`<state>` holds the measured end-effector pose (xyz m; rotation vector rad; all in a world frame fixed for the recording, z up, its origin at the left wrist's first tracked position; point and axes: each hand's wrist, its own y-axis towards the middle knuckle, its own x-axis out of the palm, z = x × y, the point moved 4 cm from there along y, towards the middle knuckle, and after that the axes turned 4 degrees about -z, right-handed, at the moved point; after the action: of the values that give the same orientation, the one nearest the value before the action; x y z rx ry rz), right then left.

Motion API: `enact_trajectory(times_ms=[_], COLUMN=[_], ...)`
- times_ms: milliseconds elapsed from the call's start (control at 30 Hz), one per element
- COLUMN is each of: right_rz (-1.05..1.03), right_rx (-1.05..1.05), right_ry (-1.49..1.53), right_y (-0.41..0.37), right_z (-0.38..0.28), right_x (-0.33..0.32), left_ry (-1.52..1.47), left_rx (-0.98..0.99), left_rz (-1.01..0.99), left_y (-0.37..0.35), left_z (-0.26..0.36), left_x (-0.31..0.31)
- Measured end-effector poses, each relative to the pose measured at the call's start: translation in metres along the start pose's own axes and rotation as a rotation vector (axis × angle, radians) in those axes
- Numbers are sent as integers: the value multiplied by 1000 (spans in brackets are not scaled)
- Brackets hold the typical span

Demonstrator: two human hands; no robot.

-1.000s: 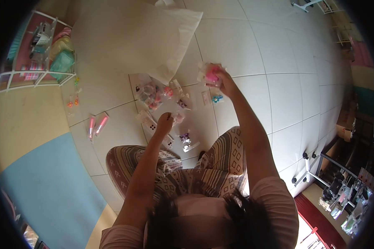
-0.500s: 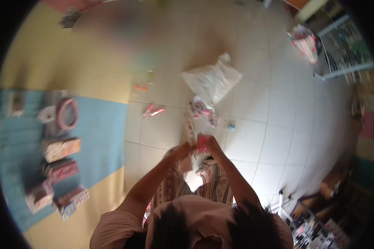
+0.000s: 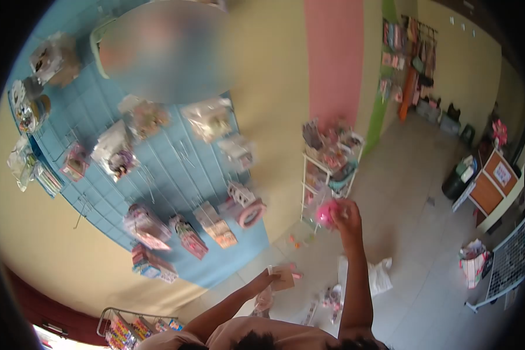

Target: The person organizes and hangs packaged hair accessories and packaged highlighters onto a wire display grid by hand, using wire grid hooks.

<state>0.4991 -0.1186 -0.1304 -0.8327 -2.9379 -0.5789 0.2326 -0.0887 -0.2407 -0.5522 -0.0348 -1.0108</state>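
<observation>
**ITEM 1 – right hand** (image 3: 349,214): raised at arm's length, fingers closed round a pink round packet (image 3: 325,213). From the head cam the packet sits in front of the white wire rack (image 3: 309,175). Whether it is close to the rack or well short of it, can't tell.

**ITEM 2 – left hand** (image 3: 269,275): lower, nearer the body, narrow pinch on a small tan card (image 3: 284,279).

**ITEM 3 – blue peg panel** (image 3: 175,169): on the yellow wall, left of both hands. Boxed and bagged goods hang on hooks; some hooks look bare.

**ITEM 4 – floor:** white bag (image 3: 381,275) just right of the rt forearm. Loose small packets (image 3: 332,296) lie between the two arms.

**STEP (judged):** mid-lift. Pink packet is up off the floor and held out toward the display side, card in the other hand. Neither is hung or set down yet.

**NEXT MOVE NEEDS (judged):**
- A free hook or shelf slot picked out, w/ the packet's top turned to it.
- Lt hand is occupied, so either the rt hand places alone or the card gets parked first.

**EDGES / ROOM:**
- Rack's front edge and the goods hanging off the panel are the snag points.
- Open tile lies to the right, toward the green bin (image 3: 456,182) and orange counter (image 3: 496,178), both well apart from the hands.
- Floor litter sits close to the body, so care w/ any shift of the legs.
</observation>
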Motion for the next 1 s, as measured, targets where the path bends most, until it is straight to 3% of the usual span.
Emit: enact_trajectory(times_ms=[133,200,267,400,500,600,700,800,1000], right_rz=[11,7,-26,4,1,-19,-52,-94,-130], right_rx=[-248,-449,-530,-553,-536,-510,-479,-438,-421], right_ry=[356,209,275,261,261,283,318,340,407], right_y=[110,163,209,250,264,269,276,291,309], right_z=[-119,-148,-181,-183,-183,-174,-168,-154,-141], right_x=[110,139,178,199,203,204,207,215,234], left_ry=[190,115,23,51,-6,0,-64,-60,-57], left_rx=[41,120,130,16,41,-16,90,-1,54], left_rz=[-75,-98,-100,-64,-86,26,26,54,61], left_y=[-12,-1,16,17,16,26,29,25,27], left_z=[120,130,149,157,163,153,158,171,189], left_x=[-38,-70,-102,-133,-136,-150,-149,-146,-136])
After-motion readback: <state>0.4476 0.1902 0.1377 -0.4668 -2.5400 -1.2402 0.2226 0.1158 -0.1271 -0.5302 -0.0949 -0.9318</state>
